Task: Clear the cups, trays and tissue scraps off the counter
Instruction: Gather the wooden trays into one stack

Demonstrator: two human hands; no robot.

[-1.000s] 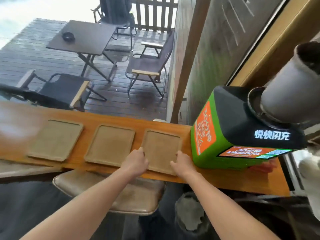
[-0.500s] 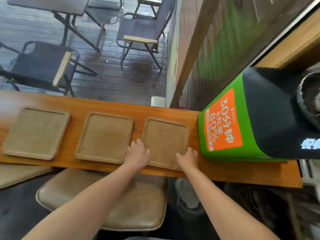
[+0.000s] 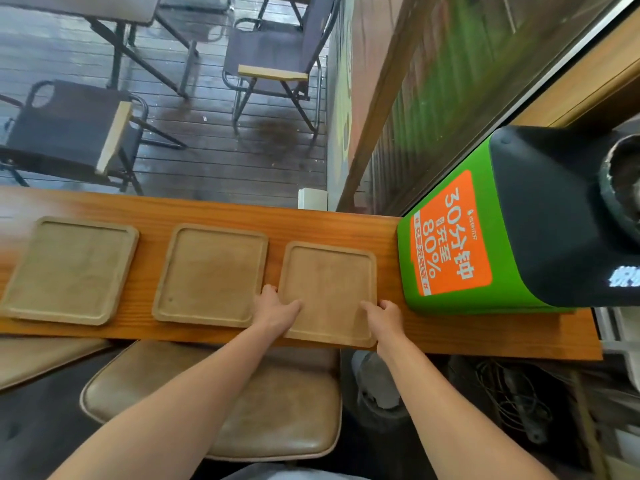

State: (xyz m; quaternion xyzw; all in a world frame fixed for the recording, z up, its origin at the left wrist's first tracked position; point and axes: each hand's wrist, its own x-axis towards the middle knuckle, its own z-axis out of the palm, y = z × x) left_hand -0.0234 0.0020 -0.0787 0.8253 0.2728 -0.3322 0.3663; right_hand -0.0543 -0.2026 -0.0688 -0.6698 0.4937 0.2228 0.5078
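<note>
A long orange-brown wooden worktop [image 3: 207, 209] runs across the view. A green-and-black box [image 3: 540, 216] with an orange label [image 3: 450, 233] stands at its right end. Three square tan wooden trays with raised rims lie in a row on the plank, all to the left of the box.

The first tray [image 3: 329, 282] sits just beside the box without touching it. The middle tray [image 3: 211, 275] lies next along, with a narrow strip of bare wood between the two. The third tray [image 3: 69, 268] is farthest from the box and well apart from it.

Both hands grip the first tray near its front corners. The left hand [image 3: 277, 310] holds the side away from the box, its thumb laid on the tray's floor and its fingers curled over the rim into the gap by the middle tray. The right hand [image 3: 384, 317] holds the side toward the box, its thumb on the tray's floor and its fingers curled round the rim. The tray's near edge lies at the worktop's front edge, and it cannot be told whether the tray is raised off the wood.

A brown padded stool seat [image 3: 277, 403] stands under the worktop, left of the box. Beyond the plank, a dark folding chair [image 3: 273, 46] stands on wet decking.
</note>
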